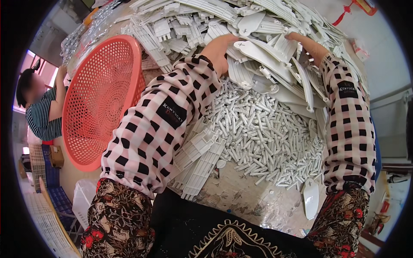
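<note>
Left hand [218, 50] rests palm-down on heap of white plastic blades [262, 56], fingers buried under them, grip unclear. Right hand [306, 43] reaches in too, fingertips hidden among blades. White pegs [262, 133] heaped below; red basket [101, 101] left.

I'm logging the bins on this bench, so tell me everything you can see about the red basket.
The red basket is a round, shallow plastic one with a perforated lattice wall and a solid rim. It looks empty and is tipped up on edge, open side facing the camera, leaning beside the pile of white plastic parts. The left sleeve overlaps its right rim.
</note>
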Demonstrator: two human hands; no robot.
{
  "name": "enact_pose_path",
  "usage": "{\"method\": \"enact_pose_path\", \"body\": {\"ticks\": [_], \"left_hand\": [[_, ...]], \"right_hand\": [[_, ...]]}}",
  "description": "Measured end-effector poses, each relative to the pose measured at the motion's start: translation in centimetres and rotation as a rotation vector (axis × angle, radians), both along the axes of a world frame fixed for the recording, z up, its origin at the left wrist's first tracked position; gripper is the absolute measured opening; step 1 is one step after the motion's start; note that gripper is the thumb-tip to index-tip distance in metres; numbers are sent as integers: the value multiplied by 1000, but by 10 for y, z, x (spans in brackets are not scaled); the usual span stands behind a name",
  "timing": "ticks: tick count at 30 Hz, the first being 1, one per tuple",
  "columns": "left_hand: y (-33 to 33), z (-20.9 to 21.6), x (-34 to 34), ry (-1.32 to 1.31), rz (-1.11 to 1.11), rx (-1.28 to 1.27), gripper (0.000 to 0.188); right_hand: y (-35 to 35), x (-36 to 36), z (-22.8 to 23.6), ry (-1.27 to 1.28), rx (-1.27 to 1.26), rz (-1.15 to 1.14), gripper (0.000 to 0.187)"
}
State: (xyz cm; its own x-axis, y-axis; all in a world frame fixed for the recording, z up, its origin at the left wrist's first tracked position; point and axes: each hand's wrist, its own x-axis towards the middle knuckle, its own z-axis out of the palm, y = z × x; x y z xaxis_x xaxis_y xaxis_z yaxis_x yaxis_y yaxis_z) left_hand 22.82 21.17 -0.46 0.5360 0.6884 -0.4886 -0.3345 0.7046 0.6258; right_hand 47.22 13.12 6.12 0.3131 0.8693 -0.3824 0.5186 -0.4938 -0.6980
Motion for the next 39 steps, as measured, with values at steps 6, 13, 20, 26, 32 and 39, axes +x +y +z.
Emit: {"method": "enact_pose_path", "body": {"ticks": [6, 13, 20, 26, 32, 39], "left_hand": [[17, -19, 6, -9, 57, 20, 43], [6, -9, 16, -76, 19, -31, 45], [8, -22, 22, -124, -43, 46, 40], [-13, -3, 23, -125, -54, -15, 31], [-88, 52, 15, -30, -20, 26, 26], [-137, 42, 41, -173, -249, -89, 30]], "right_hand": [[16, 11, -24, 134, 113, -158, 88], [11, 33, -35, 409, 175, -50, 75], [14, 34, -49, 489, 307, -92, 55], [-9, 30, -35, 603, 305, -57, 43], [-62, 18, 1, 586, 464, 74, 42], [-140, 65, 15, 522, 271, 37, 49]]}}
